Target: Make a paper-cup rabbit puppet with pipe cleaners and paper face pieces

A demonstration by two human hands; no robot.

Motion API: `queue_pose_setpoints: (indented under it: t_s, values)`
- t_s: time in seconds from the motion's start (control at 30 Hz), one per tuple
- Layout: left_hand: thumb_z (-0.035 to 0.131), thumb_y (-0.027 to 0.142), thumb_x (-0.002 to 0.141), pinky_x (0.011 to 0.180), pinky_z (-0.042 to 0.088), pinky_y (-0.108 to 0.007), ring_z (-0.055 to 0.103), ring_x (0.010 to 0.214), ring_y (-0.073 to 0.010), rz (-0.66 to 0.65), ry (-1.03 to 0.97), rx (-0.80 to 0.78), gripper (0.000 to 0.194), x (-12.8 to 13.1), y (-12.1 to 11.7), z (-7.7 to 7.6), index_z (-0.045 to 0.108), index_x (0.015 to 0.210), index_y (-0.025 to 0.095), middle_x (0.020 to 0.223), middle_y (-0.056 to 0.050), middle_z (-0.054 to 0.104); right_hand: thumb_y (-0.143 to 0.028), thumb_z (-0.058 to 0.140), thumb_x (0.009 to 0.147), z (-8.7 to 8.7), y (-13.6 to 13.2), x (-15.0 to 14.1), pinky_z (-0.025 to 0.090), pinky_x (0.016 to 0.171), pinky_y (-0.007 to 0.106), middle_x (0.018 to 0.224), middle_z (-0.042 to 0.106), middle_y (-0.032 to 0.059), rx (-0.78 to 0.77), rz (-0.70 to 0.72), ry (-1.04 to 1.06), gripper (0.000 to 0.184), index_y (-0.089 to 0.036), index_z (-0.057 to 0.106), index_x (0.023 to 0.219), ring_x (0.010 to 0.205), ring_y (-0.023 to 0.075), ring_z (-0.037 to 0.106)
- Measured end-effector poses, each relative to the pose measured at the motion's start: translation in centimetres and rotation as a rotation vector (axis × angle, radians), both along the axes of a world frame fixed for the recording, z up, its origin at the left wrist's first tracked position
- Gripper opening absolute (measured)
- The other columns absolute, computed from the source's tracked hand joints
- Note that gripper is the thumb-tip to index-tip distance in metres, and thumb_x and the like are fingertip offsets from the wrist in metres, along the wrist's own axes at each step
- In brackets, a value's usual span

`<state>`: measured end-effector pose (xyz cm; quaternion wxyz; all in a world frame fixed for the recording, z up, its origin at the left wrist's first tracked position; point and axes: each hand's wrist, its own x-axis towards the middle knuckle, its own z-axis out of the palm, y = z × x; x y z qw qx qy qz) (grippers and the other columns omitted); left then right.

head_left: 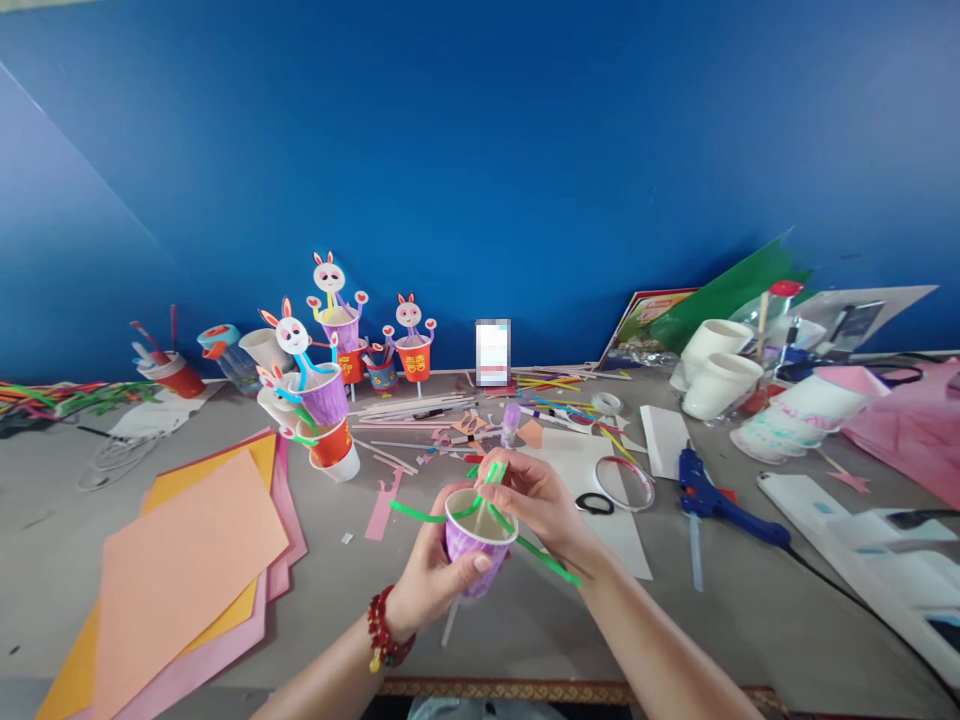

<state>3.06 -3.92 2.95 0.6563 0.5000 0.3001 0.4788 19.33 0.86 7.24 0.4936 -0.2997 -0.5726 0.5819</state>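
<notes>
My left hand (429,575) is wrapped round a purple-patterned paper cup (480,560), thumb on the near side, its mouth tilted toward me. A thin pale stick pokes out below the cup. Over the cup's mouth, my right hand (529,495) pinches green pipe cleaners (495,474) between thumb and fingers. One green end sticks out to the left past the rim, and another runs down to the right beneath my right wrist. The inside bottom of the cup is hidden.
Finished rabbit-topped cups (319,400) stand at the back left. Coloured paper sheets (191,570) lie at left. To the right are a blue glue gun (731,510), tape roll (625,484), white cups (721,385) and a power strip (862,570). Paper scraps and straws litter the middle.
</notes>
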Motion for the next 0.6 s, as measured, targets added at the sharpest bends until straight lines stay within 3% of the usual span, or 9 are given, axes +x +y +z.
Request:
queue_pose_setpoints:
  t_s: [0.3, 0.43, 0.5, 0.6]
  values:
    - [0.077, 0.049, 0.073, 0.086, 0.056, -0.043, 0.066, 0.100, -0.0291, 0.008, -0.011, -0.016, 0.074, -0.3, 0.8, -0.4, 0.047, 0.134, 0.020, 0.112, -0.015, 0.066, -0.043, 0.073, 0.082, -0.5, 1.0, -0.6, 0.045, 0.067, 0.026, 0.079, 0.060, 0.0028, 0.029, -0.027, -0.067, 0.027, -0.018, 0.067, 0.079, 0.074, 0.0157, 0.056]
    - [0.077, 0.049, 0.073, 0.085, 0.057, -0.044, 0.067, 0.096, -0.0283, 0.016, -0.056, -0.026, 0.073, -0.6, 1.1, -0.4, 0.047, 0.133, 0.021, 0.112, -0.013, 0.066, -0.049, 0.062, 0.089, -1.0, 1.2, 0.1, 0.049, 0.080, 0.032, 0.097, 0.062, 0.0069, 0.030, -0.015, -0.021, 0.032, -0.020, 0.069, 0.099, 0.088, 0.0200, 0.060]
    - [0.077, 0.048, 0.073, 0.086, 0.057, -0.044, 0.068, 0.094, -0.0281, 0.038, -0.083, -0.032, 0.072, -0.8, 1.3, -0.5, 0.047, 0.133, 0.022, 0.111, -0.012, 0.067, -0.045, 0.059, 0.092, -1.4, 1.1, 0.5, 0.050, 0.084, 0.033, 0.104, 0.062, 0.0076, 0.025, -0.029, 0.005, 0.028, -0.022, 0.068, 0.104, 0.091, 0.0201, 0.061]
    - [0.078, 0.046, 0.073, 0.086, 0.057, -0.044, 0.067, 0.098, -0.0288, 0.054, -0.100, -0.038, 0.072, -0.9, 1.6, -0.9, 0.047, 0.134, 0.022, 0.115, -0.013, 0.066, -0.037, 0.061, 0.092, -1.4, 1.0, 1.0, 0.050, 0.086, 0.034, 0.106, 0.061, 0.0080, 0.070, -0.053, -0.021, 0.018, -0.022, 0.069, 0.097, 0.097, 0.0215, 0.060]
